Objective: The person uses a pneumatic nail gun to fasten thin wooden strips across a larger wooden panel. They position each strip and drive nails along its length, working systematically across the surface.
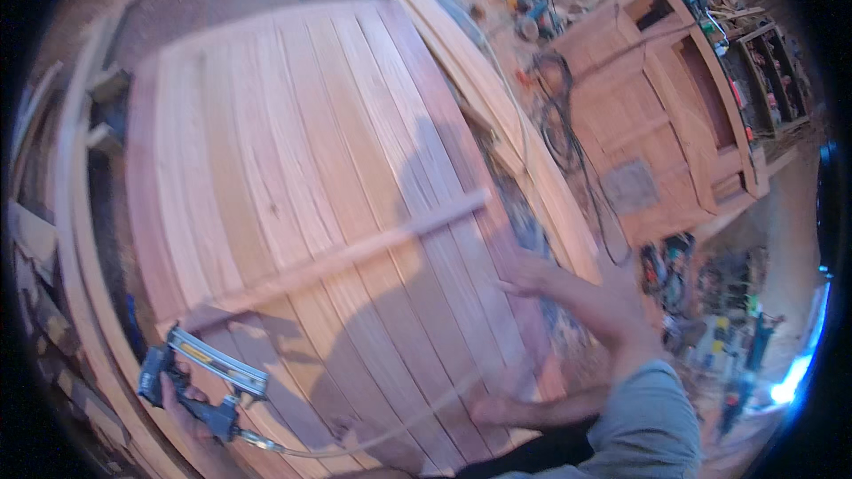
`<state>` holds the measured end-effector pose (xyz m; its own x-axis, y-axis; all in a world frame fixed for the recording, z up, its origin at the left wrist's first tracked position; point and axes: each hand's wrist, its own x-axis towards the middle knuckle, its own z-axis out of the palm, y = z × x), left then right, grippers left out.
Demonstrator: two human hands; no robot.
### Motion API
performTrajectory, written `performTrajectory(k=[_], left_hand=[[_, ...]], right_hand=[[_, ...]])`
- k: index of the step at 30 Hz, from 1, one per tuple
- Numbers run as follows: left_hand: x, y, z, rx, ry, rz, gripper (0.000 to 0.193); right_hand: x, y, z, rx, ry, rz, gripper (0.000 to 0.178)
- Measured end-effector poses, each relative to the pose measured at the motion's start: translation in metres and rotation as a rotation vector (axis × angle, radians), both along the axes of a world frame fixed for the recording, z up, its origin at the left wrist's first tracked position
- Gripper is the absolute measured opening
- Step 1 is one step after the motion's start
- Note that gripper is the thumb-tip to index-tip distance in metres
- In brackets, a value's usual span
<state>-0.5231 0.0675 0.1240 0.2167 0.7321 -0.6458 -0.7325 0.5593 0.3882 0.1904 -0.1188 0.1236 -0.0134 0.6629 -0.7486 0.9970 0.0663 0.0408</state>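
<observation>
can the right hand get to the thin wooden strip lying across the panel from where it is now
Probably yes. The right hand hovers blurred over the plank panel, close to the near end of the thin strip, with only bare boards between. The left hand holds the nail gun.

Nail gun [202,380], dark body with long metal magazine, gripped in left hand [182,408] at lower left edge of wood plank panel [293,151], thin hose trailing right. Narrow wooden batten [337,259] lies diagonally across panel; right hand [577,288] open, blurred, near its right end.
</observation>
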Motion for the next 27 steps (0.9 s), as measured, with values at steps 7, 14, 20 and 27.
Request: performTrajectory(k=[7,14,20,27], left_hand=[[0.053,-0.011,0.038,0.180,0.256,0.264,0.031],[0.108,-0.014,0.072,0.159,0.377,0.196,0.029],[0.135,-0.010,0.082,0.124,0.377,0.160,0.030],[0.134,-0.029,0.078,0.064,0.447,0.197,0.024]], right_hand=[[0.114,-0.157,0.204,0.301,-0.369,-0.042,0.042],[0.027,-0.213,0.211,0.403,-0.132,-0.065,0.035],[-0.008,-0.237,0.142,0.579,-0.131,-0.286,0.039],[0.085,-0.279,0.169,0.620,-0.362,-0.333,0.044]])
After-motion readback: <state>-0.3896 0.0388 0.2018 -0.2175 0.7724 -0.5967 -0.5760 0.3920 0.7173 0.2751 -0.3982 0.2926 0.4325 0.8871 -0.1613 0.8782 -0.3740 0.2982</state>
